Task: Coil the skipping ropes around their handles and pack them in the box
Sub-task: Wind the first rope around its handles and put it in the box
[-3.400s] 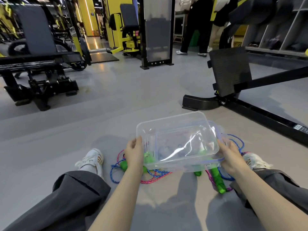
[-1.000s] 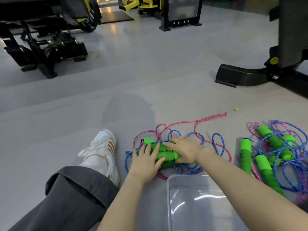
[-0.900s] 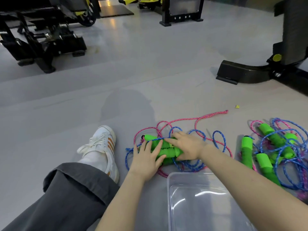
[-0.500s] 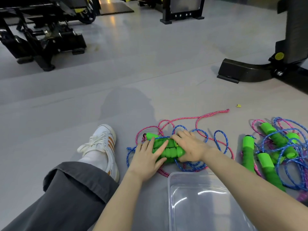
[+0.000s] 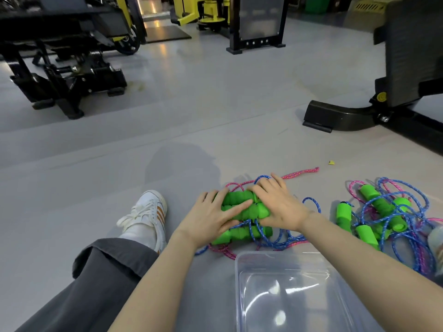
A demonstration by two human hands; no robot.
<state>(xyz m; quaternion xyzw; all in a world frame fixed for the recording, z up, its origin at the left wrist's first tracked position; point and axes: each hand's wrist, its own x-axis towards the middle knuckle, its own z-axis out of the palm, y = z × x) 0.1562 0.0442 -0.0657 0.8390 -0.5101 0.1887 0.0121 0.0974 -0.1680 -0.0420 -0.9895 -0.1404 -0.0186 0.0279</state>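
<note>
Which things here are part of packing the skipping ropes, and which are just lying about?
Job: tangled ropes with green handles under left hand and right hand; second rope pile, right; clear box.
Lying about: white shoe; yellow scrap; black gym machines.

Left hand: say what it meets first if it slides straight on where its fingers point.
The left hand lies on the green handles; pushed on, it would probably meet the right hand, close ahead on them.

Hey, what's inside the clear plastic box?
The clear plastic box looks empty: only light glints on its floor. Its near end runs out of frame, and the right forearm covers its right side.
</note>
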